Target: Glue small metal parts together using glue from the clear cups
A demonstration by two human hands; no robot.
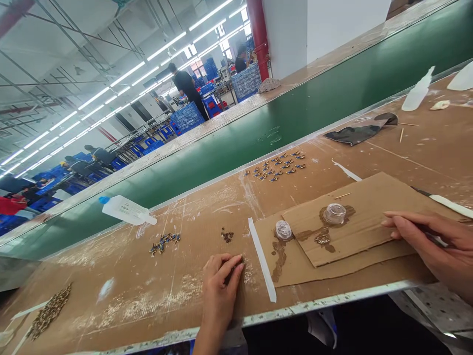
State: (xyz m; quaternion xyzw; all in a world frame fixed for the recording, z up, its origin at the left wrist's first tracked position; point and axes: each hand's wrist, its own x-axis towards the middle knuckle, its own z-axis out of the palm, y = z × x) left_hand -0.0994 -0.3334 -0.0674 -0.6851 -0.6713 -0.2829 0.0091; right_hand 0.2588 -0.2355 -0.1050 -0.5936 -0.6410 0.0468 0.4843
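My left hand rests on the brown work surface with thumb and forefinger pinched together. Whatever is between those fingertips is too small to make out. Just beyond it lies a small cluster of dark ring-like pieces. Over the right end of a cardboard sheet hovers my right hand, fingers closed; what they hold, if anything, is hidden. On the cardboard stand a clear small cup and another round clear cup, with wet stains around them. A heap of small blue-and-gold parts lies left; similar parts are spread out farther back.
A bottle with a blue base lies at left, near a pile of brownish small pieces. White tape borders the cardboard. A dark cloth and white squeeze bottle are back right. Behind runs a green conveyor belt; people work beyond.
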